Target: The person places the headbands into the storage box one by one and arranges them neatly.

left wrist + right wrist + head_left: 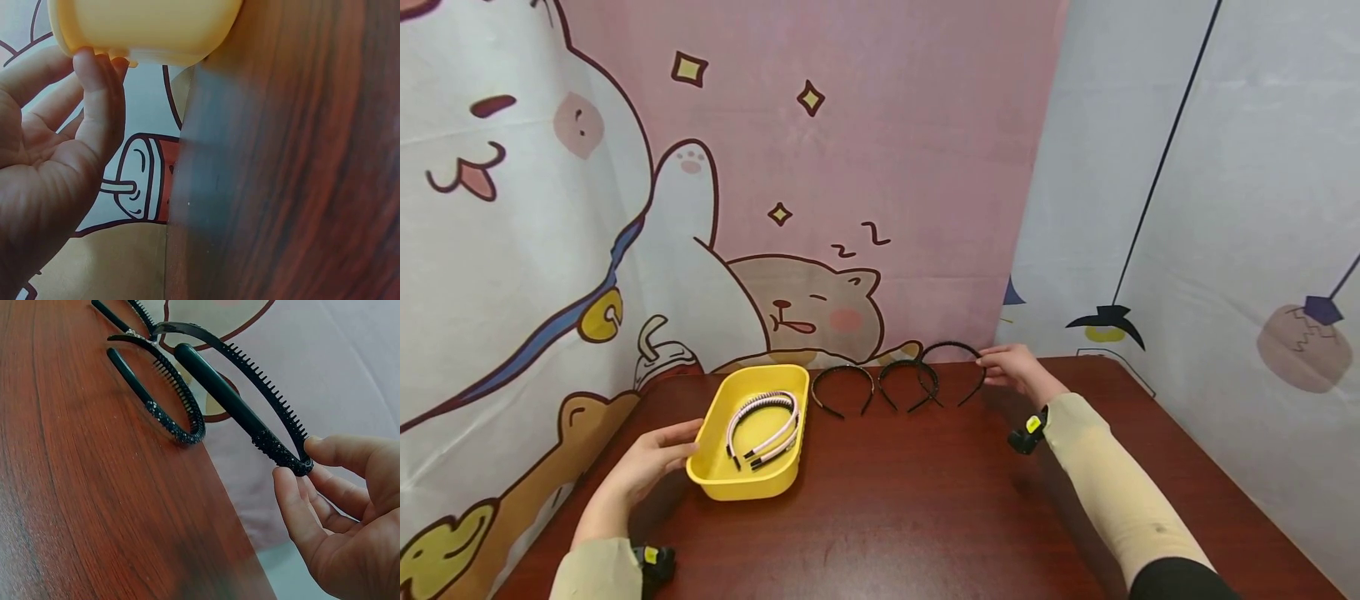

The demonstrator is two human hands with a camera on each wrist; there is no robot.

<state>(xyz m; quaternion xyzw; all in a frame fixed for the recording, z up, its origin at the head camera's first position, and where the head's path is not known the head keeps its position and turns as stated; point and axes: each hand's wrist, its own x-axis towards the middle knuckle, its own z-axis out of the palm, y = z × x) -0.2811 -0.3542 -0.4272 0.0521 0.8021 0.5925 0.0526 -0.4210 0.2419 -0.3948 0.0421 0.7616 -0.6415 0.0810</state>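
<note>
My right hand pinches a black headband by its sparkly curved end, between thumb and fingers. Small comb teeth line the headband's inner side, and it is lifted off the table. Two more black headbands, one on the left and one in the middle, stand at the table's back. My left hand grips the left rim of a yellow plastic basket, with thumb and fingers at its edge. Inside the basket lie pale pink headbands and a dark toothed one, partly overlapping.
The dark red-brown wooden table meets a cartoon-printed cloth along its back edge. More printed cloth hangs along the right side. A dark wrist camera sits on my right wrist.
</note>
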